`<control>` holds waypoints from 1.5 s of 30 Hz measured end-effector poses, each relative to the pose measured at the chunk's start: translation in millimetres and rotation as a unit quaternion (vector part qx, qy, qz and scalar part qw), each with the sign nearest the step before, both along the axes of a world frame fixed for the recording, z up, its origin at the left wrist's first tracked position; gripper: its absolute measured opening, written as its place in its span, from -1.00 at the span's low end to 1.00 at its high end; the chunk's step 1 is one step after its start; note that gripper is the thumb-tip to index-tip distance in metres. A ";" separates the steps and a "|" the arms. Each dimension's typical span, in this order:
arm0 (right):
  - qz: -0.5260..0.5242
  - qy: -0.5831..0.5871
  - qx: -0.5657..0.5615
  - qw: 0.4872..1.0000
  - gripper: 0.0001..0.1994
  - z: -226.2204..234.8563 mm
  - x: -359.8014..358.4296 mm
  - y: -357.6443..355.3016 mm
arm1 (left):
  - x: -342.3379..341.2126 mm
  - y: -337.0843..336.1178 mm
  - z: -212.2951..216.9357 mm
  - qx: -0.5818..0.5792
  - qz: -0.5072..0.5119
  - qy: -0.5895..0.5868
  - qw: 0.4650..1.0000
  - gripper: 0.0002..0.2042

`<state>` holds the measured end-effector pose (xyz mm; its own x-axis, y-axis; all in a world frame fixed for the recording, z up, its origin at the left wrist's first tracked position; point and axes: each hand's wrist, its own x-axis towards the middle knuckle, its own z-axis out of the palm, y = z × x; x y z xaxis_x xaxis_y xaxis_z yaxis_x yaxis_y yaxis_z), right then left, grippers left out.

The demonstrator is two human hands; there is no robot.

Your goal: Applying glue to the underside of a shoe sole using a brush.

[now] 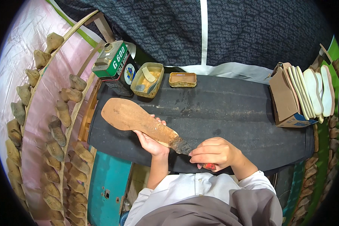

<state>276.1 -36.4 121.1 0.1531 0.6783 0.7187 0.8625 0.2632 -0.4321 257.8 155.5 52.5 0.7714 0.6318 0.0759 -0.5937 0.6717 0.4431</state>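
A brown, flat shoe insole (130, 115) is held out above the table, its broad toe end toward the upper left. My left hand (153, 143) grips it by the narrow waist, the thumb at the near edge and fingertips showing past the far edge. My right hand (216, 152) is closed around a tool with a red handle (208, 166). The tool's dark, crusted end (181, 145) lies against the insole's heel end. Its exact kind cannot be made out under the crust.
On the dark table (233, 109), a green-and-black can (113, 67), an open tub (158, 84) with a pale scraper-like piece inside, and a small tray (182, 80) stand at the back left. A cardboard box (286, 98) of pale insoles stands right. Racks of shoe lasts (56, 132) flank the table.
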 end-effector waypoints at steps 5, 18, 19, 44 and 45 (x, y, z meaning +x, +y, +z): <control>0.008 -0.001 -0.017 1.000 -0.74 -5.0 -1.1 -3.1 | 1.4 5.2 -4.9 0.007 -0.005 -0.017 1.000 -0.44; -0.053 0.034 -0.011 0.998 -0.73 1.1 3.4 -5.9 | -1.1 5.8 -3.2 -0.009 -0.018 -0.024 1.000 -0.44; -0.054 0.036 -0.010 0.998 -0.73 1.3 3.2 -6.2 | -1.2 5.9 -3.1 -0.009 -0.019 -0.024 0.999 -0.44; -0.022 -0.026 -0.013 0.999 -0.68 3.8 1.3 -3.3 | -2.5 2.9 1.3 0.007 0.020 -0.002 1.000 -0.43; -0.044 -0.028 -0.007 0.999 -0.69 4.5 1.5 -3.2 | -3.1 3.0 2.1 0.014 0.025 -0.004 1.000 -0.43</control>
